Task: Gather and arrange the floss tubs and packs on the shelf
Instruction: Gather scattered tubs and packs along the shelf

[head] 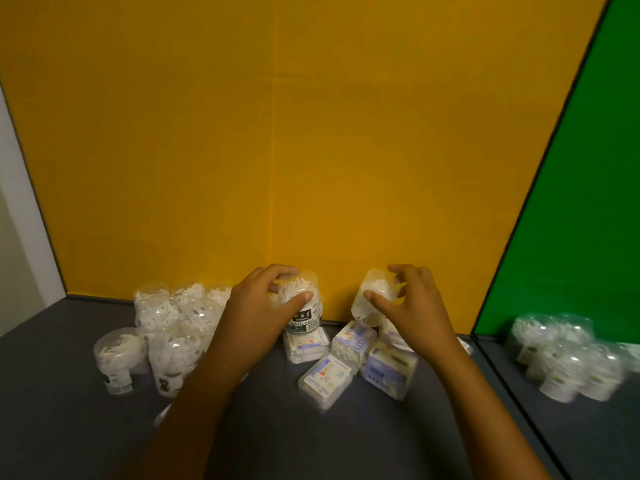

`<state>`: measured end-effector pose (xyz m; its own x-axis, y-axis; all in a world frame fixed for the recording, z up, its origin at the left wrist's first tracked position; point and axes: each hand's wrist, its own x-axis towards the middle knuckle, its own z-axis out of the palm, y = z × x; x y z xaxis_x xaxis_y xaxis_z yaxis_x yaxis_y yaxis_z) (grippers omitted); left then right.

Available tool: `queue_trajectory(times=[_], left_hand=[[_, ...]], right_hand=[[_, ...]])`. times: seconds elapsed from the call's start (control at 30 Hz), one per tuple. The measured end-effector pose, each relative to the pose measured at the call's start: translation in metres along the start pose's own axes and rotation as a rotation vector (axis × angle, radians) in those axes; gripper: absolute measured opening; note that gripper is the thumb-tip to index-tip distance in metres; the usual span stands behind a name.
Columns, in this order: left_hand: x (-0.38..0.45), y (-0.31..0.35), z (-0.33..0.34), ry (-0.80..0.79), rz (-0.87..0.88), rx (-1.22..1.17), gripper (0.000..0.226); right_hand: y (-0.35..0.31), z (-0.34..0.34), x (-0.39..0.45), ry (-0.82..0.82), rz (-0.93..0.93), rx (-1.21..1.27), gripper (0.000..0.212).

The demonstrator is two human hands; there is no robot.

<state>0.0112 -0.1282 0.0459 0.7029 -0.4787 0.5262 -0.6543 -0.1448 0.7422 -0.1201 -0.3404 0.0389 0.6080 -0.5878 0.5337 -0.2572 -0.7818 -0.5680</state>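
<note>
My left hand (258, 311) grips a clear floss tub (302, 306) with a dark label, held upright above a flat pack (304, 344). Tilted to the left in my right hand (408, 306) is a second clear tub (372, 299), above the packs. Several square floss packs (325, 377) lie jumbled on the dark grey shelf (69, 427) below both hands. A cluster of several clear tubs (173, 320) full of white floss picks stands at the left by the yellow back wall.
The yellow back panel (277, 133) closes the rear. A green divider (588, 168) walls off the right side, where more tubs (568, 358) sit in the neighbouring bay. A white post (20, 220) edges the left.
</note>
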Motion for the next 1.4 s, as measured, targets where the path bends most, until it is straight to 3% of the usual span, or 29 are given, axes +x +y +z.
queue_trajectory(times=[0.53, 0.9, 1.1, 1.4], left_hand=[[-0.111, 0.138, 0.109, -0.127, 0.021, -0.16, 0.03], [-0.169, 0.228, 0.219, -0.265, 0.126, -0.208, 0.029], [-0.174, 0.26, 0.264, -0.322, 0.162, -0.251, 0.033], [-0.16, 0.291, 0.35, -0.393, 0.213, -0.317, 0.031]], right_hand=[[0.083, -0.201, -0.131, 0.139, 0.171, -0.025, 0.056], [0.161, -0.343, -0.197, -0.052, 0.204, -0.217, 0.054], [0.192, -0.388, -0.208, -0.116, 0.206, -0.232, 0.055], [0.254, -0.421, -0.198, -0.062, 0.23, -0.137, 0.053]])
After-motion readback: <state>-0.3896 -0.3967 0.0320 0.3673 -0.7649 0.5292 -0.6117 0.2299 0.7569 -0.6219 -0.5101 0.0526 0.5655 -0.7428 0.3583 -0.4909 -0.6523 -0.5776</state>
